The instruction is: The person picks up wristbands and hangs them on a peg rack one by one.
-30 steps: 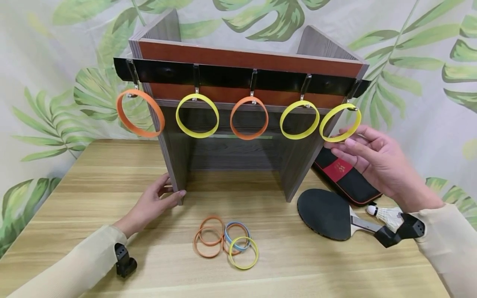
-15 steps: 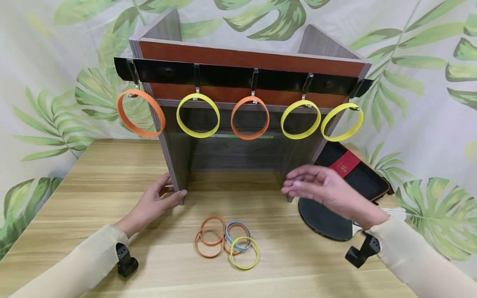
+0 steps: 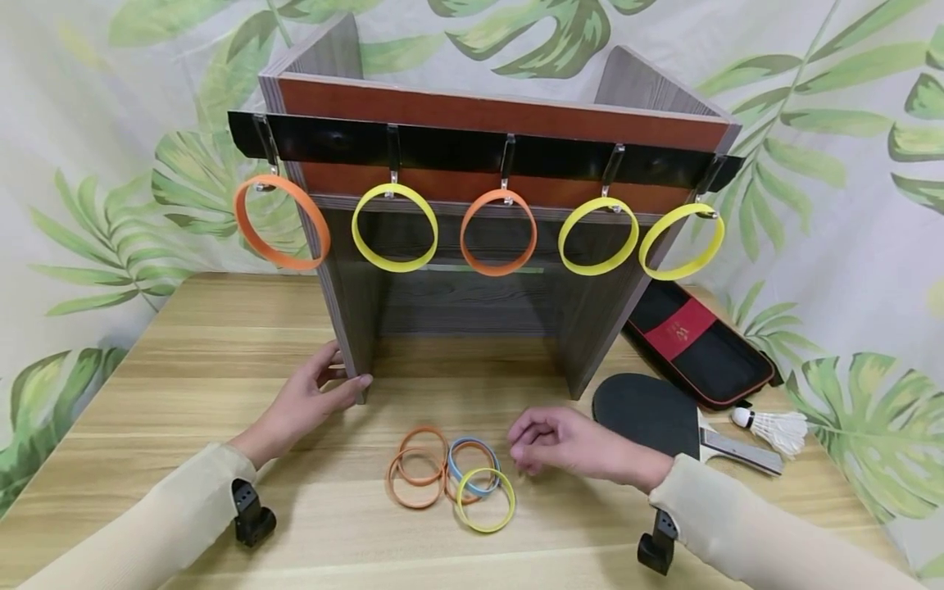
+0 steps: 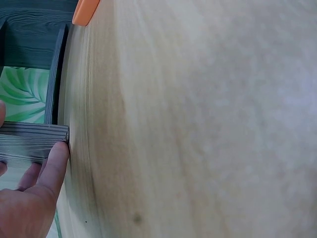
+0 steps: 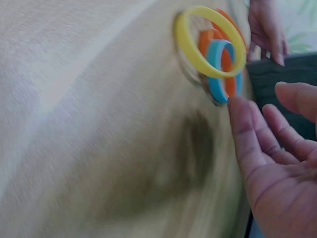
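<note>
My left hand [image 3: 298,401] grips the lower front corner of the grey wooden stand's left side panel [image 3: 347,303]; in the left wrist view, fingers [image 4: 55,163] lie against the panel edge. Lower in the head view, my right hand [image 3: 571,444] hovers over the table just right of a loose pile of silicone wristbands, holding nothing, its fingers loosely bent. The pile has a yellow wristband [image 3: 487,530] in front, a blue wristband [image 3: 451,460] behind it and several orange wristbands [image 3: 413,506]. In the right wrist view, fingertips come close to the blue wristband [image 5: 214,57], apparently apart from it.
Across the stand's front runs a black rail [image 3: 450,150] with several hooks, each bearing one orange wristband [image 3: 323,238] or yellow wristband [image 3: 394,268]. To the right lie a table tennis bat [image 3: 642,410], a shuttlecock [image 3: 774,428] and a black-and-red case [image 3: 719,360].
My right hand has left the far-right hanging yellow wristband and moved down and left to beside the pile. My left hand has kept its hold on the stand.
</note>
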`<state>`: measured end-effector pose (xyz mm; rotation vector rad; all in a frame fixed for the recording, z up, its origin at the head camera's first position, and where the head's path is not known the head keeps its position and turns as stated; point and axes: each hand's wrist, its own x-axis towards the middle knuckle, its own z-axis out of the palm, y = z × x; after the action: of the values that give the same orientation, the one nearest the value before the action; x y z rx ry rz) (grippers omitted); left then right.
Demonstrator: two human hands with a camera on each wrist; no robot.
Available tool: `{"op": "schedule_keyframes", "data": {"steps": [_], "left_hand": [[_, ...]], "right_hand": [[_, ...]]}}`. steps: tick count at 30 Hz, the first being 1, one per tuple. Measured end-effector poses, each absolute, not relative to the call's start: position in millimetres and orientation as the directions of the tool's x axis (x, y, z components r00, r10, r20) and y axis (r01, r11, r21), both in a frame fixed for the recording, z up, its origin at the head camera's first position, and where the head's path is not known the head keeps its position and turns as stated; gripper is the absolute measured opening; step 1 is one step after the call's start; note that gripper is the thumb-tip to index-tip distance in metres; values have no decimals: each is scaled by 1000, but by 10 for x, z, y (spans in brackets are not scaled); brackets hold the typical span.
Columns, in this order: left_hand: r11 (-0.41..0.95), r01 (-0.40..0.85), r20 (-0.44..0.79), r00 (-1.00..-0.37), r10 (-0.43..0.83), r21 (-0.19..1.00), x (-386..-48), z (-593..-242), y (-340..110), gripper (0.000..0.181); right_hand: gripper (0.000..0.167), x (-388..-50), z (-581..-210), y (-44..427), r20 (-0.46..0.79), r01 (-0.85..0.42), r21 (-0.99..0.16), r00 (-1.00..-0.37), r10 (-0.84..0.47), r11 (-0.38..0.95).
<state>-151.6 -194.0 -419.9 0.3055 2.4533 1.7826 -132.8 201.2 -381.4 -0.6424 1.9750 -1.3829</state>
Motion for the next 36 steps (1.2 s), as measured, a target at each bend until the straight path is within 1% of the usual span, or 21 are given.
{"op": "schedule_keyframes", "data": {"steps": [3,10,18,21,29,36], "left_hand": [[295,104,41,-977,211,950,-1512,-4193,-1939,64],[295,105,42,-976,214,950,-1518,-4191,-1937,63],[295,106,42,-976,214,950,-1518,-4181,-1939,65],[294,106,43,-976,214,950,-1517,-4180,-1938,65],[298,105,41,-976,212,949,-1515,-4182,-1935,64],[300,99,36,-977,211,949,-1515,-4182,-1937,64]], "right_hand": [[29,-1296,-3880,1953,-228,-40,-941,-662,-714,337],[23,-1241,-3928,1871,-247,-87,-917,-645,-723,390],[17,-1225,-3950,1843,-234,-129,-908,-633,-738,399],[17,-1230,-3940,1848,-247,-122,-908,-618,-747,402],[22,-1276,-3806,1862,-315,-44,-910,-570,-759,411],[28,-1340,-3635,1791,-293,-17,-929,-573,-765,369]]}}
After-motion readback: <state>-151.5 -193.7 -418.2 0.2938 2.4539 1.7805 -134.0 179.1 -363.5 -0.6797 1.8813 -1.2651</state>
